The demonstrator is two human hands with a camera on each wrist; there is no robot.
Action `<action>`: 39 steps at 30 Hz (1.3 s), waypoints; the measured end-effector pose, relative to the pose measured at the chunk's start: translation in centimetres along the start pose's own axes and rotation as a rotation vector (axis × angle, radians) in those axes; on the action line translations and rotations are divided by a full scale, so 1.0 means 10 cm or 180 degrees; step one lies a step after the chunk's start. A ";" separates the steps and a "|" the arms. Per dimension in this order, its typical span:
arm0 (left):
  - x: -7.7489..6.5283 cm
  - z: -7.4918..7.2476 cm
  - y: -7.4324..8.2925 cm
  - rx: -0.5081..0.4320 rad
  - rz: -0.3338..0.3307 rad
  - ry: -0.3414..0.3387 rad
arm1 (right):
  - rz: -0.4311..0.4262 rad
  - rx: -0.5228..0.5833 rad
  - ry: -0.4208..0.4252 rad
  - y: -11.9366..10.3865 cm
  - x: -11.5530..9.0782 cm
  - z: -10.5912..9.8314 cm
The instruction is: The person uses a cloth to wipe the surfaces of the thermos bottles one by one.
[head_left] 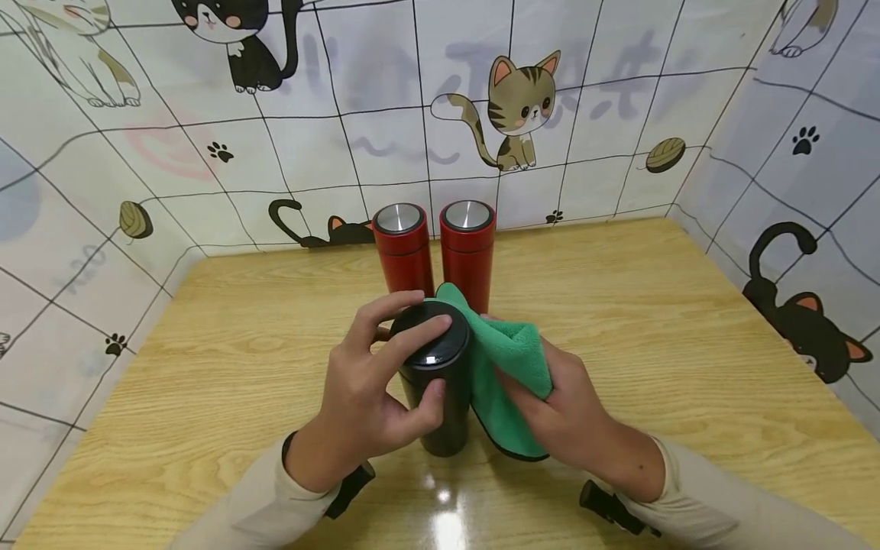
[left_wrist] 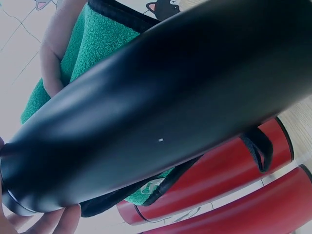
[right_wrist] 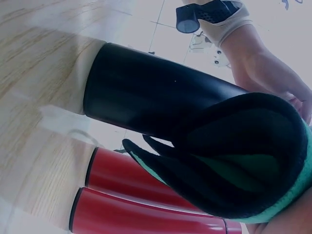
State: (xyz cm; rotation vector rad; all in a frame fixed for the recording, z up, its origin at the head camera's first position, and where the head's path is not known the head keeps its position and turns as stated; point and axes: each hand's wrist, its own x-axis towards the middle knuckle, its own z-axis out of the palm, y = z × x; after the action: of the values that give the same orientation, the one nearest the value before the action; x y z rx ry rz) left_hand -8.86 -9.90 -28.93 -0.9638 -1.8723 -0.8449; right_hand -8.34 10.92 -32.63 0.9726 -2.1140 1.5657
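A black thermos bottle [head_left: 440, 412] stands upright on the table in front of me. My left hand [head_left: 385, 382] grips its lid [head_left: 429, 340] from above, with the thumb on the near side and the fingers over the top and far side. In my right hand [head_left: 571, 405] is a bunched green cloth [head_left: 512, 359] with a black edge, which lies against the bottle's right side. The left wrist view shows the bottle's smooth body [left_wrist: 161, 107] with the cloth [left_wrist: 102, 44] behind it. Folds of the cloth [right_wrist: 263, 156] hide part of the bottle [right_wrist: 151, 92] in the right wrist view.
Two red thermos bottles [head_left: 402, 256] [head_left: 469, 256] with silver-topped lids stand side by side just behind the black one. The wooden table [head_left: 275, 328] meets a cat-printed wall covering [head_left: 385, 145] at the back and sides.
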 end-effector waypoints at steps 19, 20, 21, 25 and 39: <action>0.03 0.00 0.00 0.0073 0.0104 -0.0075 | 0.0801 0.0396 -0.0352 -0.02 -0.01 -0.05; 0.03 0.00 0.00 0.0080 0.0114 -0.0071 | 0.0809 0.0455 -0.0371 -0.01 -0.01 -0.05; 0.03 0.00 0.01 0.0083 0.0107 -0.0080 | 0.0819 0.0496 -0.0385 -0.01 -0.01 -0.05; 0.02 -0.01 0.01 0.0052 0.0066 -0.0132 | 0.0904 0.0472 -0.0425 -0.01 -0.01 -0.03; 0.05 0.00 0.01 -0.0120 0.0201 -0.0106 | 0.0608 0.0201 -0.0211 -0.01 -0.02 -0.03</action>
State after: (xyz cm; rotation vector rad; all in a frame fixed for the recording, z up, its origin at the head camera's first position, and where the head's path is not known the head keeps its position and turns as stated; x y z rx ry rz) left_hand -8.90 -9.71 -28.50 -1.0608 -1.8499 -0.8336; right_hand -8.17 11.21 -32.60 0.8756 -2.2736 1.7222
